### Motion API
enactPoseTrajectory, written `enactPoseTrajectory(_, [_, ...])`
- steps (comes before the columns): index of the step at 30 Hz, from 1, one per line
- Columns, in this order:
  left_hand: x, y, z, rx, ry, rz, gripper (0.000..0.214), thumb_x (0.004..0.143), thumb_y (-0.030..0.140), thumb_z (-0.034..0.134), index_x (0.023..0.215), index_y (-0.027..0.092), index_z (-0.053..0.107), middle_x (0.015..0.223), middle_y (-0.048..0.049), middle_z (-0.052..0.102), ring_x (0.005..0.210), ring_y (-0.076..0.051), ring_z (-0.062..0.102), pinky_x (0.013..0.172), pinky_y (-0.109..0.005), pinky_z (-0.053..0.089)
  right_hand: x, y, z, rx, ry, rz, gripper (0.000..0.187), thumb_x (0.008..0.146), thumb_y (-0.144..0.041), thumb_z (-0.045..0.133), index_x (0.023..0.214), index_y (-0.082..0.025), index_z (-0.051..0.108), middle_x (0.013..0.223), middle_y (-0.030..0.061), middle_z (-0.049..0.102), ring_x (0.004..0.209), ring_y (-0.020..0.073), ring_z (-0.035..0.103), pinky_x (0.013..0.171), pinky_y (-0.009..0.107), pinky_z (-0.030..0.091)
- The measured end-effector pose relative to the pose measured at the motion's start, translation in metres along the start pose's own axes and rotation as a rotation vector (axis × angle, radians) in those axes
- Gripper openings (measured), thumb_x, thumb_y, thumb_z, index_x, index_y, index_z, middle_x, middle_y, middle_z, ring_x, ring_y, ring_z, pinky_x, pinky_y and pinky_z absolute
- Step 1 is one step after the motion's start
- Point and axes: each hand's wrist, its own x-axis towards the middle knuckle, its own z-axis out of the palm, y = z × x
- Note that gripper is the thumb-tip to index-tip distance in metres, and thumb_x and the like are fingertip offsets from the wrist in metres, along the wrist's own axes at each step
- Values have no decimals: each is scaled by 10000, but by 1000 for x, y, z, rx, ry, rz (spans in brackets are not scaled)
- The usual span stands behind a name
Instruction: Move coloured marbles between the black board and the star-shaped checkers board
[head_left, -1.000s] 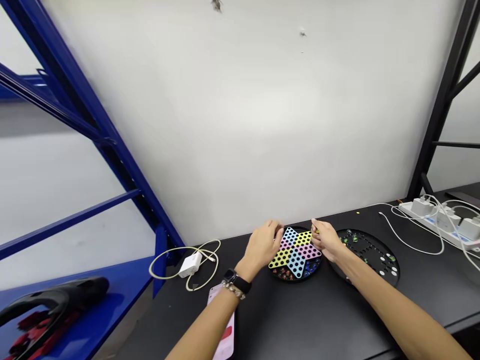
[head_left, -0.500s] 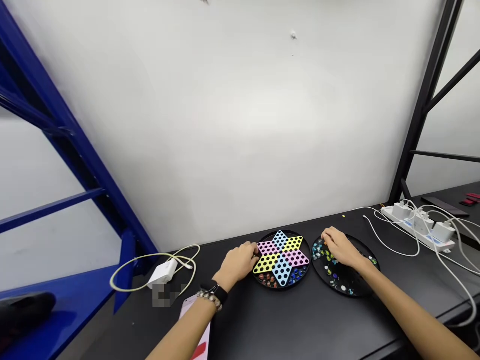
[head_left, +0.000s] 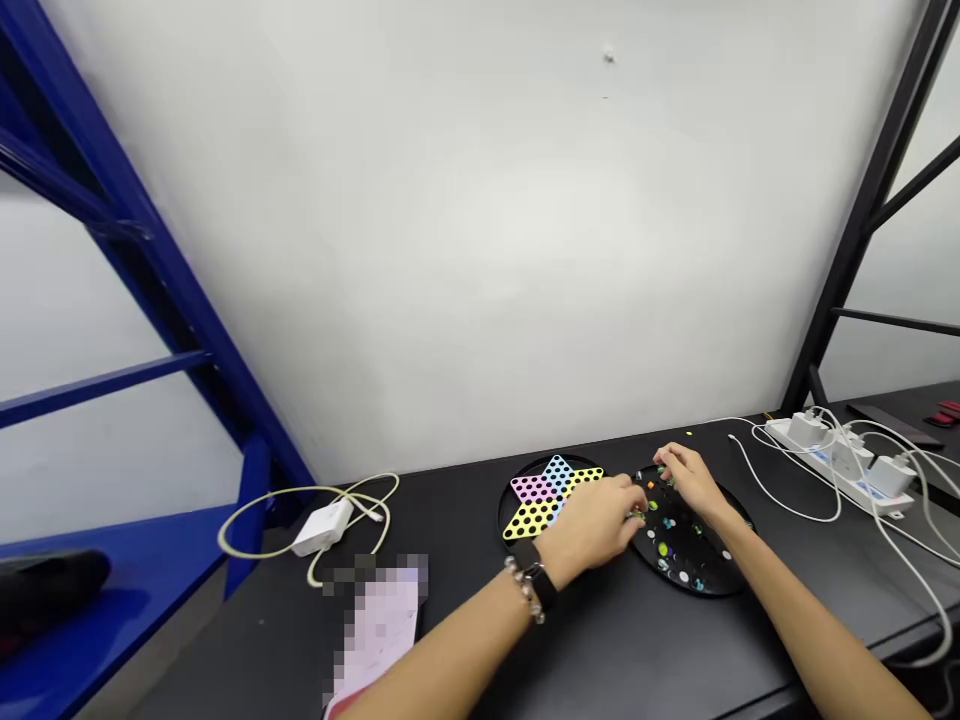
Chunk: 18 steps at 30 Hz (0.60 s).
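Observation:
My left hand [head_left: 596, 522] crosses the near right side of the Chinese checkers board [head_left: 533, 513], a star of pink, yellow and blue points with black holes. Its curved fingers and thumb are apart at the left rim of the round black tray [head_left: 701, 562], beside marbles there. At the far side of that tray my right hand [head_left: 688, 482] is closed, fingertips drawn together low over green marbles [head_left: 665, 472]; what they pinch, if anything, is hidden. Loose marbles [head_left: 663, 550] of several colours are scattered over the tray. My left forearm and hand cover part of the star.
A phone [head_left: 382, 625] lies left of my left forearm. A white charger [head_left: 322, 527] with a looped cable is farther left. On the right stands a power strip [head_left: 840, 455] with plugs and trailing cables. A blue metal frame [head_left: 180, 310] rises at the left.
My left hand has moved right, from the board's left edge to the marble tray's left rim. My right hand has shifted slightly right and back. Marbles in the tray are more spread out.

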Motion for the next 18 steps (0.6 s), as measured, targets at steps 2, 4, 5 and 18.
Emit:
enactPoseTrajectory(2, [14, 18, 18, 56, -69, 72, 137, 889, 265, 588, 997, 268, 672, 1000, -24, 696, 912, -213, 669, 746, -299, 504, -1, 3, -3, -6, -3, -24, 359, 822, -528, 475, 777, -193, 595, 772, 42, 636, 677, 180, 567, 569, 269, 419])
enactPoseTrajectory(4, [20, 18, 25, 68, -75, 91, 152, 875, 278, 606, 1008, 268, 680, 989, -33, 698, 924, -227, 666, 752, -312, 511, -3, 4, -5, -47, -5, -85, 337, 838, -510, 476, 768, -198, 583, 731, 33, 611, 687, 188, 566, 620, 290, 440])
enactPoseTrajectory(5, [20, 12, 24, 62, -53, 80, 168, 882, 270, 594, 1028, 274, 678, 1004, -31, 695, 930, -224, 662, 769, -316, 510, -5, 3, -5, -81, -4, -127, 326, 853, -496, 471, 764, -201, 576, 727, 31, 601, 701, 191, 565, 649, 301, 446])
enactPoseTrajectory(18, [-122, -52, -11, 88, -136, -443, 223, 866, 418, 567, 1020, 263, 616, 1052, -32, 654, 949, -237, 636, 796, -331, 471, -67, -47, 56, -668, -394, -561, 201, 853, -399, 590, 963, -232, 611, 1025, 63, 611, 956, 242, 531, 867, 402, 431])
